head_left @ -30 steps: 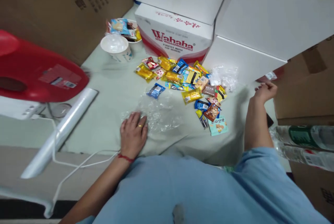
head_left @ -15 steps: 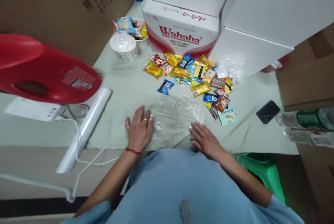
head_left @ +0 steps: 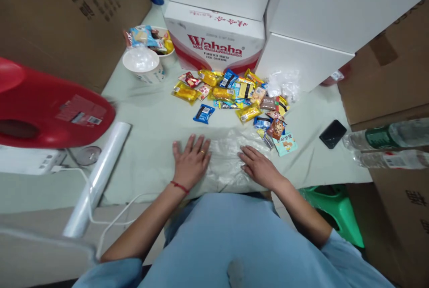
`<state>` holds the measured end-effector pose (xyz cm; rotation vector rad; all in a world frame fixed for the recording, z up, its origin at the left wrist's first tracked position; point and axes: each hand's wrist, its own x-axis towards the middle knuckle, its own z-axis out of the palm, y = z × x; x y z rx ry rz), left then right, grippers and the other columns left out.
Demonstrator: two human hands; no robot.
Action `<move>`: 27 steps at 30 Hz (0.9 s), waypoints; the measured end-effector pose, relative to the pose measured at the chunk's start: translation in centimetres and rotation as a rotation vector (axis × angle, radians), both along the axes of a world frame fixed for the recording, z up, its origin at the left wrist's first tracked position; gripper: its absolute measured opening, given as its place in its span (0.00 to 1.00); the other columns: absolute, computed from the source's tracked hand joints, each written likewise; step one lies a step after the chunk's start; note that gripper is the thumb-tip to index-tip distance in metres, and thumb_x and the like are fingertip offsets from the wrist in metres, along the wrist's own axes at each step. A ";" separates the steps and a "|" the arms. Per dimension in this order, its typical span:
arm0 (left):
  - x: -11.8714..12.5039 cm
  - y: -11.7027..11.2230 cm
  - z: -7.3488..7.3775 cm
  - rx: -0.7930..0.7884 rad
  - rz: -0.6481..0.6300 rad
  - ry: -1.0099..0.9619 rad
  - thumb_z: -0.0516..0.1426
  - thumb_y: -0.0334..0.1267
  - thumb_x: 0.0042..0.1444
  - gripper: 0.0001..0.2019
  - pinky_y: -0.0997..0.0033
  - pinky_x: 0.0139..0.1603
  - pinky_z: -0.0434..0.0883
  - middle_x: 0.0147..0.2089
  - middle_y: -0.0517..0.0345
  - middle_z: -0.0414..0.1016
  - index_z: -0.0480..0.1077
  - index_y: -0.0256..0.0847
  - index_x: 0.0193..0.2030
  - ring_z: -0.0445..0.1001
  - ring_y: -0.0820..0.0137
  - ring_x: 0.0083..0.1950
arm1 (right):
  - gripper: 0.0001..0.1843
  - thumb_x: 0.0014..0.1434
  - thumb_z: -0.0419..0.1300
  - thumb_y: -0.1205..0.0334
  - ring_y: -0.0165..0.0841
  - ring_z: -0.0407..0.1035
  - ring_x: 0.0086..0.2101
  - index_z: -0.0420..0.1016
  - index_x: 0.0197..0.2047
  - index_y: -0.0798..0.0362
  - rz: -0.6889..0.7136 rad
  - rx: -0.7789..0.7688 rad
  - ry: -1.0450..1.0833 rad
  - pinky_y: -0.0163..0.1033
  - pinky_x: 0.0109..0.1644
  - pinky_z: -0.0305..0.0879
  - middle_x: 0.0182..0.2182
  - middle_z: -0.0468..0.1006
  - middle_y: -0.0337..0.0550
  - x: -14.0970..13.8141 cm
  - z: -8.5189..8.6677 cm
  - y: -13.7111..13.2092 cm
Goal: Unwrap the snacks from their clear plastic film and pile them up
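A thin clear plastic bag [head_left: 225,160] lies crumpled and flattened on the cloth-covered table, near its front edge. My left hand [head_left: 190,163] rests palm down at the bag's left side, fingers spread, a ring on one finger. On the right part of the bag lies my right hand [head_left: 259,166], also flat with fingers stretched out. Just beyond the bag is a heap of small wrapped snacks [head_left: 248,111] in yellow, blue, red and brown. One blue snack packet [head_left: 203,113] sits apart, left of the heap. Neither hand grips anything.
A Wahaha carton [head_left: 214,40] stands behind the snacks, beside paper cups [head_left: 144,66] and a crumpled clear bag [head_left: 284,84]. A red jug [head_left: 53,104] and a plastic roll [head_left: 100,176] are left; a phone [head_left: 333,134] and bottles [head_left: 392,136] are right.
My left hand has shifted right, with fingers more spread, at the bag's left side. My right hand has moved further onto the bag. The camera view has turned slightly.
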<state>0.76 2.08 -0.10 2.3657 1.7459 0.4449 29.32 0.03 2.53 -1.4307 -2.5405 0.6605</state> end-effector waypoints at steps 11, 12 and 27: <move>-1.2 1.1 -1.2 0.023 0.166 -0.116 0.50 0.45 0.72 0.27 0.36 0.75 0.54 0.77 0.35 0.61 0.63 0.39 0.74 0.57 0.50 0.80 | 0.16 0.74 0.53 0.62 0.42 0.73 0.53 0.80 0.57 0.52 0.015 0.006 0.086 0.49 0.56 0.75 0.54 0.81 0.52 -0.6 2.4 2.8; -1.3 1.0 -1.3 0.089 0.184 -0.127 0.53 0.44 0.71 0.28 0.38 0.75 0.56 0.77 0.32 0.61 0.62 0.37 0.74 0.55 0.49 0.80 | 0.16 0.74 0.54 0.62 0.43 0.73 0.53 0.80 0.56 0.52 0.049 0.000 0.044 0.48 0.55 0.76 0.56 0.81 0.52 -1.9 2.0 3.7; -3.4 1.5 -0.8 -0.046 -0.413 -0.322 0.53 0.28 0.56 0.11 0.52 0.58 0.64 0.49 0.54 0.86 0.77 0.43 0.33 0.81 0.64 0.50 | 0.24 0.60 0.69 0.69 0.52 0.59 0.65 0.80 0.60 0.51 0.383 0.053 -0.035 0.62 0.68 0.62 0.69 0.68 0.53 -2.9 3.2 11.6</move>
